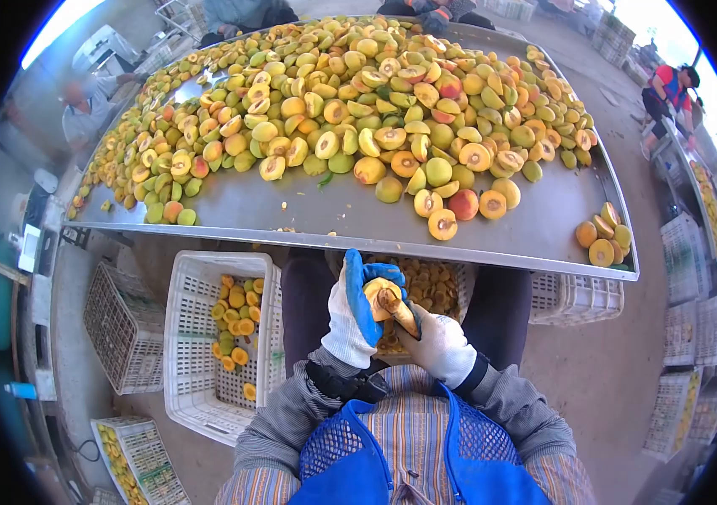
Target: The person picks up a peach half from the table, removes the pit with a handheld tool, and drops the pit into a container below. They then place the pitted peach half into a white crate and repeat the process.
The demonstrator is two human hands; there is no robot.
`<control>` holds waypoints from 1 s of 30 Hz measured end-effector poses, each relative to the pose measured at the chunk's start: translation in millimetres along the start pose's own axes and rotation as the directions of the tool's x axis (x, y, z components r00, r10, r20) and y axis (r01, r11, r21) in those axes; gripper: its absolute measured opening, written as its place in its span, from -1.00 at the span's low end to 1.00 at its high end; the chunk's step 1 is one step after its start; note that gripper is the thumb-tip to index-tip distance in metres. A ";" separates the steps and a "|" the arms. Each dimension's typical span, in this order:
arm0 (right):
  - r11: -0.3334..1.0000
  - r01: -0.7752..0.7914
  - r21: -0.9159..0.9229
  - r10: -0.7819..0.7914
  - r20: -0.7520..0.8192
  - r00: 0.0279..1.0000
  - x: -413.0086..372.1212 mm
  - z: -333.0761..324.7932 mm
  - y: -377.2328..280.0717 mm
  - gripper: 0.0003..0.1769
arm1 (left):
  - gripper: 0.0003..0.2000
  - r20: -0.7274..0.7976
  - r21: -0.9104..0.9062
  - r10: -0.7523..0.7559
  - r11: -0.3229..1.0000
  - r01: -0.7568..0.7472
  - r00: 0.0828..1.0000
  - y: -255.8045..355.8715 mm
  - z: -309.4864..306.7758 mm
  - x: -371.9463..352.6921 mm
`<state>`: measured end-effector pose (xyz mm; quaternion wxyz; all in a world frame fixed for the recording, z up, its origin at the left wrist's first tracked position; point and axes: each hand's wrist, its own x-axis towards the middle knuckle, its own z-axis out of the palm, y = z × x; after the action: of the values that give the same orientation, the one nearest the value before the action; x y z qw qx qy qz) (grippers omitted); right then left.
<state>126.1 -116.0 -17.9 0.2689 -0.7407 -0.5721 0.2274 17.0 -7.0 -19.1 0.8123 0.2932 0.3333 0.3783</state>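
My left hand (351, 316), in a white glove with a blue coated palm, is closed around a peach half (373, 290) above my lap. My right hand (444, 348), in a white glove, grips a pitting tool by its wooden handle (405, 318). The tool's tip meets the cut face of the peach half; its exact shape is hard to make out. Just beyond my hands is the front edge of a metal table (249, 202), which bears a large heap of halved peaches (333, 109).
A white crate (175, 337) with some peach halves stands at my left. Between my legs, a container holds many brownish pieces (430, 290). More crates (581, 295) stand at the right. Several people are around the table, and one person (670, 97) bends over another table at the right.
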 end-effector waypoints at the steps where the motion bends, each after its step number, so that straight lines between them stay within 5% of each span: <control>1: 1.000 -0.001 -0.001 0.001 0.001 1.000 -1.0 2.4 5.1 -0.49 | -0.35 -0.026 -0.031 -0.027 0.999 0.026 0.999 -0.3 0.7 -0.1; 5: 0.998 -0.019 -0.053 0.024 0.089 0.996 -1.7 -2.3 7.0 -0.48 | -0.33 -0.084 0.115 0.006 0.993 0.004 0.996 0.3 1.2 -2.8; 7: 0.996 -0.061 0.069 0.050 0.141 0.989 -5.4 -4.0 0.7 -0.44 | -0.28 -0.036 0.273 0.067 0.961 -0.055 0.997 8.1 7.2 -6.1; 8: 0.939 -0.218 0.267 0.141 0.279 0.950 -7.0 -8.7 -3.4 -0.42 | -0.26 -0.034 0.304 0.058 0.952 -0.045 0.998 12.5 12.4 -8.7; 13: 0.978 -0.202 0.047 0.192 0.163 0.968 -9.2 -10.6 -7.1 -0.47 | -0.27 0.111 0.311 0.078 0.944 -0.109 0.991 14.4 7.3 -2.4; 15: 0.843 -0.299 0.447 0.123 0.380 0.917 -9.3 -6.2 -1.4 -0.45 | -0.27 0.289 0.302 0.106 0.933 -0.196 0.951 17.4 3.1 -1.5; 17: 0.855 -0.323 0.406 0.156 0.393 0.906 -5.0 -12.4 -4.9 -0.47 | -0.35 0.346 0.232 0.132 0.947 -0.221 0.929 14.7 -1.4 0.9; 19: 1.000 -0.026 -0.002 0.026 0.177 0.984 1.0 -15.1 -0.8 -0.55 | -0.45 0.244 0.562 0.141 0.786 -0.258 0.960 15.5 2.7 -1.7; 20: 1.000 0.023 0.007 -0.023 0.158 0.987 2.3 -17.3 2.9 -0.62 | -0.49 0.305 0.672 0.142 0.669 -0.319 0.942 19.4 3.7 -5.3; 21: 1.000 0.023 0.005 -0.023 0.157 0.987 2.8 -14.7 5.6 -0.62 | -0.49 0.306 0.670 0.143 0.670 -0.320 0.941 19.6 3.3 -4.3; 23: 0.938 -0.079 0.337 -0.017 0.271 0.962 0.6 -5.8 10.5 -0.67 | -0.41 0.366 0.484 0.121 0.822 -0.300 0.923 18.3 -0.4 -3.7; 25: 0.852 -0.215 0.478 0.013 0.391 0.920 3.9 -5.5 11.1 -0.68 | -0.16 0.483 0.424 0.134 0.829 -0.365 0.865 26.1 -5.8 0.2; 26: 0.731 -0.356 0.582 0.020 0.504 0.864 6.4 -6.5 11.6 -0.69 | -0.16 0.344 0.210 0.108 0.959 -0.189 0.933 22.6 -2.4 -4.0; 27: 0.730 -0.357 0.583 0.021 0.504 0.864 9.3 -13.4 5.1 -0.69 | -0.15 0.213 -0.046 0.038 0.999 -0.028 0.976 19.9 6.2 -9.4; 30: 0.830 -0.394 0.394 0.162 0.506 0.847 15.3 -26.7 -9.8 -0.71 | -0.19 0.145 0.004 0.036 0.999 -0.037 0.989 16.4 4.3 -9.8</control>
<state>139.9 -102.9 8.1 0.2678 -0.6531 -0.4255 0.5663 8.5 -7.1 -1.4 0.8264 0.3287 0.2693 0.3696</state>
